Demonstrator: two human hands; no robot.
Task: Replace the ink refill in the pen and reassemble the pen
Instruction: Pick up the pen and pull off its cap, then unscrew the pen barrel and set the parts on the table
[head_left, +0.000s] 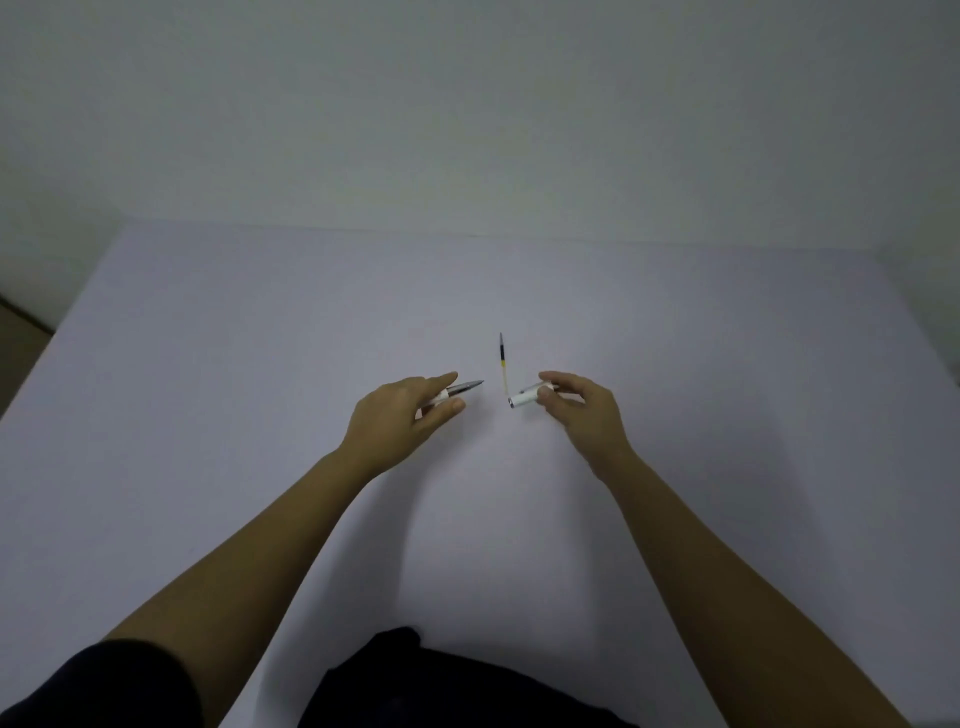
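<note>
The pen is apart: the left hand (402, 415) pinches the tip section (456, 391), the right hand (582, 410) pinches the barrel (527, 398). A refill (502, 364) lies on the tabletop (260, 364) just beyond the barrel; inserting and rejoining appear left.

The refill (502, 364) lay on the table (260, 338), pointing away from the person. Left of the refill's near end, the left hand (400, 421) held the pen's tip half (460, 389), its point toward the refill. Right of that near end, the right hand (582, 410) held the pen's barrel (527, 397), its open end just beside the refill.
</note>
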